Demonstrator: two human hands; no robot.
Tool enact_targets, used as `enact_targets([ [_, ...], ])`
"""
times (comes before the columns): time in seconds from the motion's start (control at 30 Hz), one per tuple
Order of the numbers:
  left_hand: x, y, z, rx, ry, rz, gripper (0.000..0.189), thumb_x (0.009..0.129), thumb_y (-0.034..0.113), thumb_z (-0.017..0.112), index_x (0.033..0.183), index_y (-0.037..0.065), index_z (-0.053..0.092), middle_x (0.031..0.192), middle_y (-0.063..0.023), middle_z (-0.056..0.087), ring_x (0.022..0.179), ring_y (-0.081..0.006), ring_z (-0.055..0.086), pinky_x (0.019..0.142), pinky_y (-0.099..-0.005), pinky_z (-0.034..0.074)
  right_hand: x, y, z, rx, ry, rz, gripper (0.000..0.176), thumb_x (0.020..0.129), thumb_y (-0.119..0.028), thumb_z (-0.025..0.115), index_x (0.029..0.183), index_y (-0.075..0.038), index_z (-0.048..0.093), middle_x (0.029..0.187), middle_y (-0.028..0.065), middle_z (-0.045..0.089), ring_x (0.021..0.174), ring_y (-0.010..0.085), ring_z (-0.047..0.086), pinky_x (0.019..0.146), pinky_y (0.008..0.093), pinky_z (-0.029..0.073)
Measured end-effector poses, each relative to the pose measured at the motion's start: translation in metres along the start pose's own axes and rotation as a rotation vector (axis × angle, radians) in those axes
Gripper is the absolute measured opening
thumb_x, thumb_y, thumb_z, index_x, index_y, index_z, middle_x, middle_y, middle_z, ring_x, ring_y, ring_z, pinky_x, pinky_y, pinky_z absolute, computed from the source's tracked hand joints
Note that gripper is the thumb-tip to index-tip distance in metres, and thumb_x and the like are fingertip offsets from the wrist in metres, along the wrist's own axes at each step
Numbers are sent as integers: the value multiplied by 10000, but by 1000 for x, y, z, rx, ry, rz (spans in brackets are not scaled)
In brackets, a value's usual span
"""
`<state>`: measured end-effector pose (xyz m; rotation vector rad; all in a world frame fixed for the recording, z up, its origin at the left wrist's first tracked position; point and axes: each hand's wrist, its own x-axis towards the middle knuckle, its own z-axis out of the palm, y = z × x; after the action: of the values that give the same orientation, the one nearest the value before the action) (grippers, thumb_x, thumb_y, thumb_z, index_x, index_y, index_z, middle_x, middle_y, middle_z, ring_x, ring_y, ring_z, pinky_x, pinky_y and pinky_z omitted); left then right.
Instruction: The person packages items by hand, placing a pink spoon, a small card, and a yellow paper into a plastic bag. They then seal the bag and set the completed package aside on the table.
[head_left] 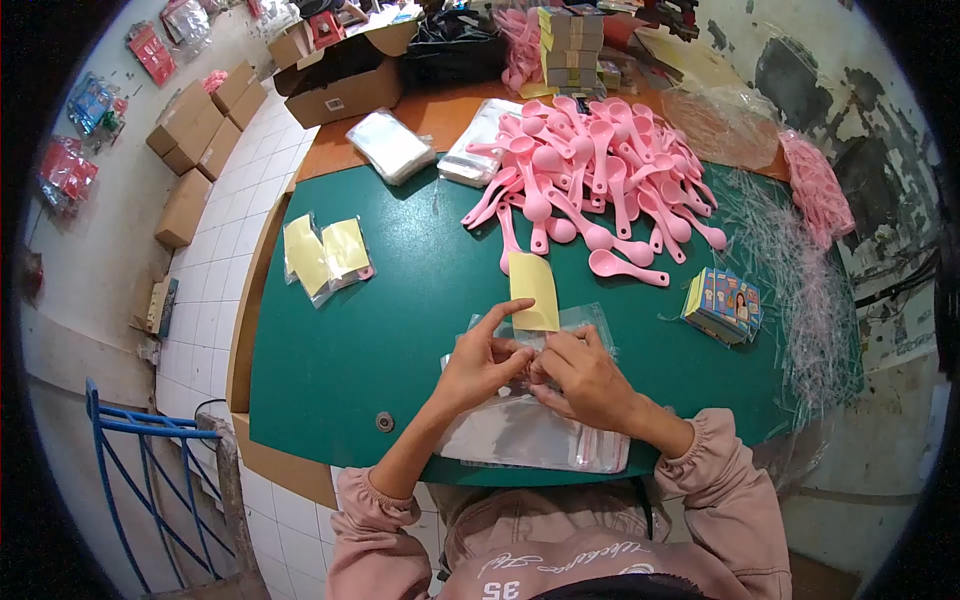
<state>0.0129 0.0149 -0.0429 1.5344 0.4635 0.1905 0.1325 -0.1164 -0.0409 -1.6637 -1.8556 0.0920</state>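
My left hand (484, 362) and my right hand (580, 372) are close together near the front edge of the green table. Both pinch a clear plastic bag (597, 322), whose film spreads out past the fingers. A yellow card (533, 290) rises just beyond the fingertips, and my left index finger touches its lower left side. Its lower end is hidden behind the hands. Under my wrists lies a stack of clear plastic bags (530, 440). Ahead is a large heap of pink measuring spoons (600, 165), with one spoon (628, 268) lying at its near edge.
Two bagged yellow cards (327, 255) lie at the left on the green table (330, 385). A stack of printed cards (722, 305) sits to the right, beside shredded clear plastic (805, 310). Bag bundles (391, 146), an open cardboard box (345, 90) and stacked card bundles (572, 50) stand farther back.
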Motion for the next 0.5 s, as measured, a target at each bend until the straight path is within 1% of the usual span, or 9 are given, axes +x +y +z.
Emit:
enact_targets([
  [0.03,0,1,1,9,15,-5,488,807,47,550,1267,90,391,718,-73,639,662,-85,578,594,-229,464,0,2,0,-7,-14,-13,220,675,-144,670,805,-56,516,786,70,484,768,229,500,709,372,351],
  [0.17,4,-7,4,52,21,14,508,789,22,555,1264,112,401,679,-67,632,652,-66,567,585,-224,458,0,9,-4,18,-52,-51,209,690,-163,664,804,-71,515,769,57,484,748,223,502,722,379,346],
  [0.2,3,-6,6,14,21,-15,502,786,13,551,1257,117,413,667,-62,630,646,-62,565,585,-224,459,0,10,-6,19,-51,-50,209,690,-163,664,804,-71,515,769,57,484,748,223,502,722,379,346],
  [0.27,3,-3,8,-21,18,-43,497,783,3,546,1250,121,424,655,-57,627,640,-59,563,584,-224,460,0,12,-11,107,-136,-18,184,715,-168,653,805,-90,513,758,55,491,752,218,506,733,375,341],
  [0.3,2,-3,10,-33,15,-54,472,790,3,541,1237,117,441,660,-55,627,633,-57,560,581,-220,457,0,13,-14,107,-134,-16,184,715,-168,653,805,-90,513,758,55,491,752,218,506,733,375,341],
  [0.37,2,-2,10,-43,9,-63,448,797,3,537,1223,114,458,665,-53,628,625,-55,558,578,-217,455,2,14,-22,222,-224,-10,166,748,-179,639,809,-99,507,747,50,493,753,212,501,748,367,328],
  [0.4,3,-1,8,-37,20,-60,400,810,7,527,1196,102,483,677,-53,630,635,-57,564,577,-209,451,2,14,-26,223,-225,-11,166,748,-179,639,809,-99,507,747,50,493,753,212,501,748,367,328],
  [0.47,3,1,3,-30,39,-56,354,823,12,517,1168,90,508,690,-52,633,644,-59,570,575,-201,447,5,13,-37,341,-283,-57,151,784,-184,622,795,-88,506,732,54,492,725,199,499,715,352,348],
  [0.5,4,1,2,-31,69,-48,316,836,19,510,1146,78,523,703,-52,636,659,-59,575,582,-196,449,5,15,-45,344,-284,-55,151,784,-184,622,795,-88,506,732,54,492,725,199,499,715,352,348],
])
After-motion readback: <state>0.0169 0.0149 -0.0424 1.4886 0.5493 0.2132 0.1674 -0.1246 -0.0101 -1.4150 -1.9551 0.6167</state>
